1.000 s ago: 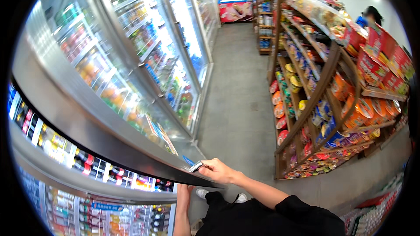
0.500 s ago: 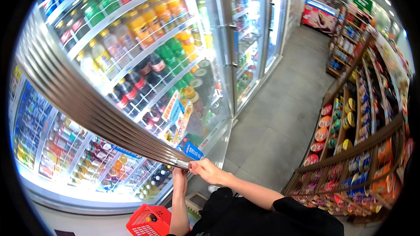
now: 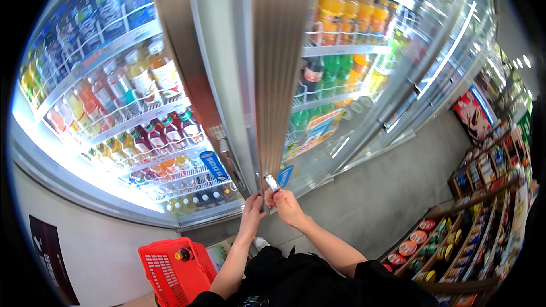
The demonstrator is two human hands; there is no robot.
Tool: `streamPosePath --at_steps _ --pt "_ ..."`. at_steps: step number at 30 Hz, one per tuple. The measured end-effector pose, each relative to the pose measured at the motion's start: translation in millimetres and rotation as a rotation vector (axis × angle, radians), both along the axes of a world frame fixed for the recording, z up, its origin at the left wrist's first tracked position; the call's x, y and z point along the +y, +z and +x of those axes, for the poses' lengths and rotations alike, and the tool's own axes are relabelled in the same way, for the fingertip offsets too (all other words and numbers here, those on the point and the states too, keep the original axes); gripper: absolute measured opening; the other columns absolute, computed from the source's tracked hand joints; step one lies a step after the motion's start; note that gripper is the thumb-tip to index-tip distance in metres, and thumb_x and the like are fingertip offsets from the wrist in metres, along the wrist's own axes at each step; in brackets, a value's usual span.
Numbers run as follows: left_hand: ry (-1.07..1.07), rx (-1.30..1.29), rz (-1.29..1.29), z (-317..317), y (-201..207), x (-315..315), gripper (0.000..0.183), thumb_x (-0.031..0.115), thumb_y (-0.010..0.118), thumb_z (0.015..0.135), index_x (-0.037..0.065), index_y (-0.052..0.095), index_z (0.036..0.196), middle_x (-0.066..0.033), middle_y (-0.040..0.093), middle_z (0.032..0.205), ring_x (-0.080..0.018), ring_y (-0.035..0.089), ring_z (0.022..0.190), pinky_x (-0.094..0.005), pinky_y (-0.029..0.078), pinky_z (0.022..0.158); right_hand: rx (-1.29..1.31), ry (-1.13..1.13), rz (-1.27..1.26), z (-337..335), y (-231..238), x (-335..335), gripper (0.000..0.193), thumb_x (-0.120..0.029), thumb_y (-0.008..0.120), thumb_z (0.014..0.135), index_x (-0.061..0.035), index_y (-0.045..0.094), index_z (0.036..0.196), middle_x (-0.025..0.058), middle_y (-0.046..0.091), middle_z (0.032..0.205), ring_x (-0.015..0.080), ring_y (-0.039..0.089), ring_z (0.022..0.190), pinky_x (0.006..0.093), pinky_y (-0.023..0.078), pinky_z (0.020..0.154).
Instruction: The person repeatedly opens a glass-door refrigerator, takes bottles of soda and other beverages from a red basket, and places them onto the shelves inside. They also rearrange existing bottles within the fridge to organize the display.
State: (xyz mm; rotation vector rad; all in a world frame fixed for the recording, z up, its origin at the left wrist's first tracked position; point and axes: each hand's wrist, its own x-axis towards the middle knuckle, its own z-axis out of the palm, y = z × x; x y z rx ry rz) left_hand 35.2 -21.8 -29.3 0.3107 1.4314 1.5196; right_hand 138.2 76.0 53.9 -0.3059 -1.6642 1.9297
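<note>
A glass cooler door (image 3: 278, 74) with a wide ribbed metal frame stands slightly ajar in front of me. My right hand (image 3: 287, 206) has its fingers closed round the silver handle (image 3: 272, 182) low on this frame. Beside it, my left hand (image 3: 251, 214) grips the door's lower edge, its fingers partly hidden by the frame. Behind the glass, orange drink bottles (image 3: 333, 14) and green bottles (image 3: 335, 71) line the shelves. Left of my left forearm is a red shopping basket (image 3: 170, 270) with a dark bottle (image 3: 182, 254) in it; what supports the basket cannot be made out.
The neighbouring cooler door (image 3: 190, 79) on the left shows rows of lit drinks. More cooler doors run away to the right along a grey tiled floor (image 3: 364, 187). Snack shelves (image 3: 455, 244) stand at the lower right, with a red chest freezer (image 3: 473, 115) beyond.
The door has swung toward the cooler, narrowing its opening, with both my hands still on it. My view has turned left, so the neighbouring cooler and the basket show more fully.
</note>
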Motion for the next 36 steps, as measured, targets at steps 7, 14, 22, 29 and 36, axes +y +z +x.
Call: streamPosePath --at_steps 7,14,22,29,36 --pt "0.029 -0.018 0.026 -14 13 15 0.052 0.036 0.059 0.098 0.006 0.045 0.139 -0.0108 0.054 0.133 -0.0203 0.051 0.124 -0.0377 0.046 0.096 -0.048 -0.006 0.075 -49 1 34 0.059 -0.058 0.032 0.102 -0.0057 0.046 0.078 -0.0012 0.041 0.070 0.0098 0.038 0.066 0.0262 0.032 0.061" --pt "0.001 0.034 0.134 -19 9 13 0.049 0.018 0.056 0.098 0.012 0.043 0.145 -0.0096 0.045 0.147 -0.0182 0.053 0.125 -0.0353 0.048 0.096 0.079 0.087 0.054 -79 -9 63 0.051 -0.046 0.036 0.106 -0.0039 0.048 0.079 0.0015 0.044 0.071 0.0117 0.042 0.066 0.0273 0.036 0.061" --pt "0.249 0.029 -0.018 18 10 -6 0.028 0.025 0.057 0.099 0.008 0.063 0.120 -0.0004 0.065 0.113 -0.0116 0.062 0.102 -0.0306 0.053 0.082 0.184 0.304 0.002 -95 -23 86 0.043 -0.034 0.038 0.107 -0.0015 0.050 0.081 0.0049 0.050 0.072 0.0134 0.047 0.064 0.0279 0.041 0.062" --pt "0.771 -0.031 -0.136 73 15 -82 0.024 0.022 0.055 0.100 0.003 0.064 0.112 -0.0032 0.065 0.105 -0.0136 0.063 0.097 -0.0307 0.055 0.079 0.139 -0.082 0.263 -67 22 63 0.019 -0.015 0.046 0.101 0.0016 0.054 0.107 0.0153 0.058 0.108 0.0210 0.055 0.097 0.0342 0.045 0.087" --pt "1.116 -0.085 -0.181 112 -6 -148 0.021 0.020 0.055 0.100 0.002 0.064 0.107 -0.0059 0.066 0.100 -0.0153 0.064 0.093 -0.0336 0.057 0.077 0.756 0.045 0.436 -67 39 77 0.029 -0.009 0.052 0.090 -0.0005 0.050 0.118 0.0180 0.054 0.116 0.0286 0.054 0.102 0.0409 0.046 0.089"
